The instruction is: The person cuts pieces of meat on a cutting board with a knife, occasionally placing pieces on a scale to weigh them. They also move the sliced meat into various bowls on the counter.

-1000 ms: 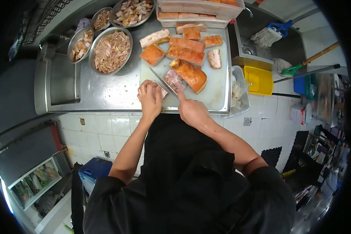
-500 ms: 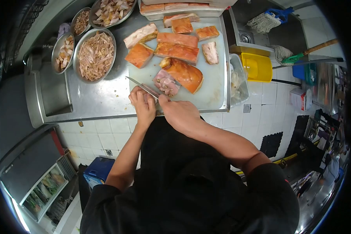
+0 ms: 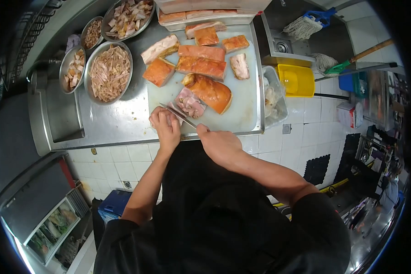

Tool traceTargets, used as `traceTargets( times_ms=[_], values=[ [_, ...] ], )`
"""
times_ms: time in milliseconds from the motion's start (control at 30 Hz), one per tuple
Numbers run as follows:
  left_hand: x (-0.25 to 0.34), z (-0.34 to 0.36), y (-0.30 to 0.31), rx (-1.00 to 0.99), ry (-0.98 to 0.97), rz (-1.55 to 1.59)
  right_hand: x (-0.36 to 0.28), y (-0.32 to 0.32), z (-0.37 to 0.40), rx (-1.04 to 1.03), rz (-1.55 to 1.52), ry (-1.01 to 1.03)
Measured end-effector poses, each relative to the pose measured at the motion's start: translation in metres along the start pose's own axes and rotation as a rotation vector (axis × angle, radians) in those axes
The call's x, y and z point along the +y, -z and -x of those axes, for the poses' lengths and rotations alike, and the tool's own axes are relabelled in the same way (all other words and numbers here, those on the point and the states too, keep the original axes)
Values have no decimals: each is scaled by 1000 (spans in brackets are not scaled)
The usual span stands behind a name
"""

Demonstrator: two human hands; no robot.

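Note:
My right hand grips a knife by its handle, with the blade slanting up and left toward my left fingers. Curled close beside the blade, my left hand presses on a piece of meat at the near edge of the white cutting board. Most of that piece is hidden by my fingers and the blade. Pink cut meat lies in a small heap just beyond the knife. Against the heap rests a brown-skinned chunk of roast meat. Several more skin-on pork blocks sit farther back.
On the steel counter, left of the board, stand several metal bowls, including one of shredded meat. A tray with meat slabs is at the back. To the right are a clear tub, a yellow bin and a mop.
The knife and my right hand have drawn back toward my body and slightly right. My left hand stays curled in nearly the same place. The whole view has shifted slightly.

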State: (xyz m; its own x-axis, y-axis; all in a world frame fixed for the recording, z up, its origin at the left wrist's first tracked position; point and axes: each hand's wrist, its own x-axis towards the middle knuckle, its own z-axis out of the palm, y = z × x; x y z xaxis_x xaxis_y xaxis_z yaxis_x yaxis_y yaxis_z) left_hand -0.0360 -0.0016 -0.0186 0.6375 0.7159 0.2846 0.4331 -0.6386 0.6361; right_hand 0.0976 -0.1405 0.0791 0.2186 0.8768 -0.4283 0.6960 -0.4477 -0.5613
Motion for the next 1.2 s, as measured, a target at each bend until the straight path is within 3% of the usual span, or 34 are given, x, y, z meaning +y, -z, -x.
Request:
traceTargets(
  times_ms=[167,333,400,500,600,633,700,767,833,967,1000,1033,1100,1133,1200],
  values=[
    [-7,-4,0,-24,-13,65,12,-27,-52,96,-15,69],
    [14,8,24,21,-25,109,32,-24,-40,50,-124,-4],
    [5,15,20,-14,59,110,34,-21,-25,76,-146,26],
    [-8,7,28,-5,670,1060,42,-18,-12,144,-223,85],
    [-4,-15,60,-92,681,1654,36,-3,0,127,-293,113],
    [5,-28,73,-76,647,1642,34,2,5,67,-294,84],
    [26,-60,96,-295,479,1824,51,-22,-2,125,-306,161],
    [67,-102,131,-292,303,1744,66,-37,-11,81,-326,247],
    [114,-156,169,-238,60,1637,70,-39,-13,3,-267,169],
    [276,-267,288,82,-633,1156,90,-34,-12,-65,-144,171],
    [297,-305,325,-1,-849,965,91,-31,-10,-97,-120,159],
    [338,-326,346,101,-933,927,92,-28,-9,-99,-99,163],
    [408,-372,380,-42,-1108,888,90,-23,-7,-129,-97,147],
    [433,-379,387,123,-1045,724,88,-23,-7,-116,-92,151],
    [439,-490,404,203,-1119,139,84,-28,-3,-95,-86,110]
  ],
)
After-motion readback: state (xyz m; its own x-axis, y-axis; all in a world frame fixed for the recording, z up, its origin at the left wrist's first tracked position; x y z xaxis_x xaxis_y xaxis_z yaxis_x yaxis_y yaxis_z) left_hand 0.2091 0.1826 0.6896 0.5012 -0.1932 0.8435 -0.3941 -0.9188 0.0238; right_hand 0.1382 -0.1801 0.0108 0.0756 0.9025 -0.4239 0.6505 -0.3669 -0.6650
